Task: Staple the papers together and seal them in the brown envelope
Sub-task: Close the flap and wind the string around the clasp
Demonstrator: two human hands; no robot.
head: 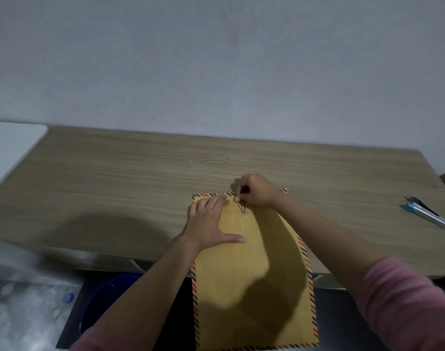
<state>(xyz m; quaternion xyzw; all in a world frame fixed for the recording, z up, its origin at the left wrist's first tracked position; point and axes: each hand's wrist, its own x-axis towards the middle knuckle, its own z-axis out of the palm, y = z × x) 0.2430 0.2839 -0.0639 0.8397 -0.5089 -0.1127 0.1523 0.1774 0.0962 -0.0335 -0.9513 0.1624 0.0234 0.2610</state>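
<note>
Now closing brown envelope (254,269): no readable writing.
Left hand (211,224) flat on it; right hand (254,190) pinches string clasp (242,207).

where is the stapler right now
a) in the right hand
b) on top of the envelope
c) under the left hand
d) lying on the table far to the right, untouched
d: the stapler lies alone on the table far to the right, while the left hand presses flat on the brown envelope and the right hand pinches the string at its top edge.
</note>
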